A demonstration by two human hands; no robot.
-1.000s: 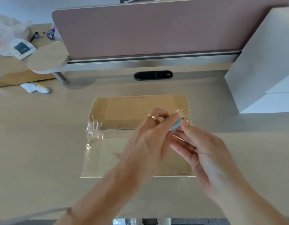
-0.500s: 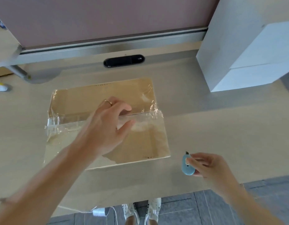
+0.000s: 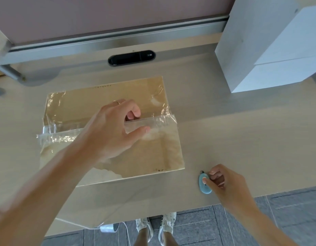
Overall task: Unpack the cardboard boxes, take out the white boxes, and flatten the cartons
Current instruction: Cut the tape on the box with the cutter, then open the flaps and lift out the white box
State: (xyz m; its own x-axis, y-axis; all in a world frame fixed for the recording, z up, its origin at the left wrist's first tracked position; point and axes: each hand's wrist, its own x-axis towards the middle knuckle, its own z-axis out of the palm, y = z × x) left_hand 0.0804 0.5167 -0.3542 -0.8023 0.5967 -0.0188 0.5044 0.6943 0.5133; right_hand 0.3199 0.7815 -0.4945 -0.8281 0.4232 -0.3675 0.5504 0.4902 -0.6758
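A brown cardboard box [image 3: 153, 153] covered in clear tape lies on the desk in front of me. Its centre seam is slit, with loose tape [image 3: 159, 119] standing up along it. My left hand [image 3: 114, 128] rests on the box's middle, fingers curled into the seam and thumb on the near flap. My right hand [image 3: 222, 181] is at the desk's front right and pinches a small blue box cutter [image 3: 204, 186] that touches the desk. A stack of white boxes [image 3: 270, 50] stands at the back right.
A pink divider panel [image 3: 118, 13] with a metal rail closes the back of the desk [image 3: 242, 139]. A black cable port [image 3: 132, 57] sits behind the carton. A metal bracket leg [image 3: 10, 71] is at the far left. The desk's front edge runs just below my right hand.
My hands have separated: the right carried the blue cutter from above the box down to the desk at the front right. The left has dug its fingers into the seam. My head turned right.
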